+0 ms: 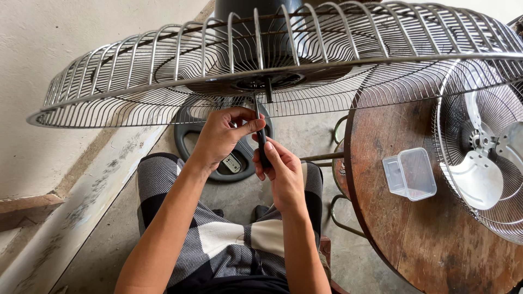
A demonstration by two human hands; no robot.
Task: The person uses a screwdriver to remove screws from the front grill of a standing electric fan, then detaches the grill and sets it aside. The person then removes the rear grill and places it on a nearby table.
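We saw one package: a clear plastic container [410, 174], rectangular with rounded corners, which stood on the round wooden table [414, 245] at the right. We also saw a small pale label or panel [232, 163] on the dark round fan base [223, 142] on the floor; its markings were too small to tell.

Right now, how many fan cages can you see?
2. One big wire fan cage is above the hands, by the screwdriver. Another fan cage, with blades, lies on the round wooden table.
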